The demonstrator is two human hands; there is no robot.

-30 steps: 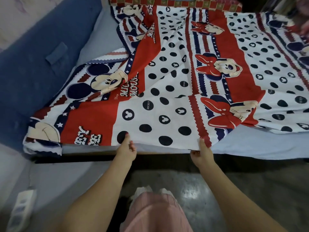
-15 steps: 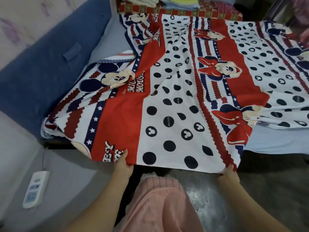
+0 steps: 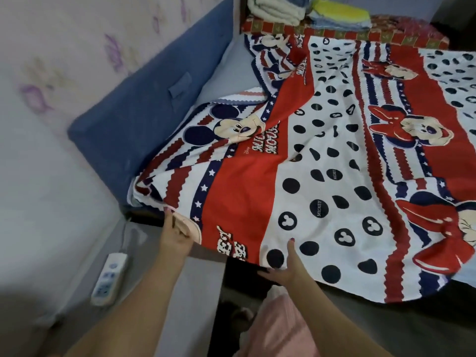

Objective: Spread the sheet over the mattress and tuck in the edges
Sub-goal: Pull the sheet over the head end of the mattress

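Observation:
A red, white and navy cartoon-mouse sheet (image 3: 322,161) lies rumpled over the pale blue mattress (image 3: 226,73), and its near edge hangs past the bed's side. My left hand (image 3: 176,237) grips the sheet's hem near the near-left corner, where a beige printed fold curls over my fingers. My right hand (image 3: 284,267) pinches the near edge further right, thumb on top by a black dot and fingers underneath. Bare mattress shows along the headboard side.
A padded blue headboard (image 3: 154,104) stands against the wall on the left. A white power strip (image 3: 110,282) lies on the grey ledge below it. Folded towels (image 3: 278,9) and a red patterned cover (image 3: 373,34) sit at the far end. Dark floor (image 3: 386,328) lies below.
Both hands have shifted left along the near edge, my left hand reaching the corner by the headboard. The sheet has been drawn further over the near-left part of the mattress.

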